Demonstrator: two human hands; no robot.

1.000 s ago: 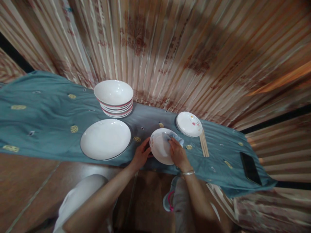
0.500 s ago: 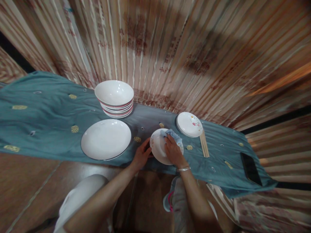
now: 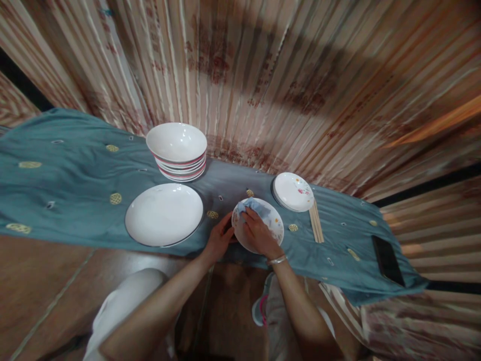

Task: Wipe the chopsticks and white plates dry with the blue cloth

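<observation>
A small white plate with a flowered rim is held at the table's front edge. My left hand grips its left rim, thumb near the edge and fingers partly hidden beneath. On the plate's face, my right hand presses a light blue cloth toward the upper left of the rim. A silver bracelet circles the right wrist. Just right of this plate stands a stack of small flowered plates, with wooden chopsticks lying beside it.
On the green tablecloth, a large oval white plate lies left of my hands. Behind it rises a stack of white bowls with red bands. A black phone rests at the right end. A pleated curtain hangs behind the table.
My right hand and the blue cloth have slid leftward across the plate, from its upper right to its upper left. My left hand keeps its hold on the rim.
</observation>
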